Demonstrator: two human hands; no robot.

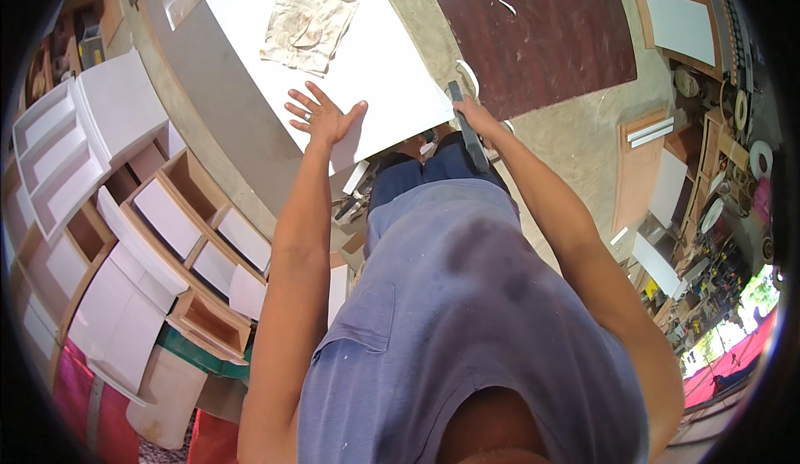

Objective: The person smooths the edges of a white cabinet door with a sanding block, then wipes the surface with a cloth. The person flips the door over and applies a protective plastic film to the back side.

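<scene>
Toward eleven o'clock, a stained cloth (307, 29) lies on a white board (392, 68); just below the cloth, the left hand (328, 120), fingers spread wide and empty, is over the board, perhaps to brace it. Toward one o'clock, the right hand (475, 116) closes around a long grey bar (473, 146) beside the board's corner, likely for firm control.

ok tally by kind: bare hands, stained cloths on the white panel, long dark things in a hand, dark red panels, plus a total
Bare hands: 2, left hand and right hand
Stained cloth: 1
Long dark thing, held: 1
Dark red panel: 1
Total: 5
</scene>
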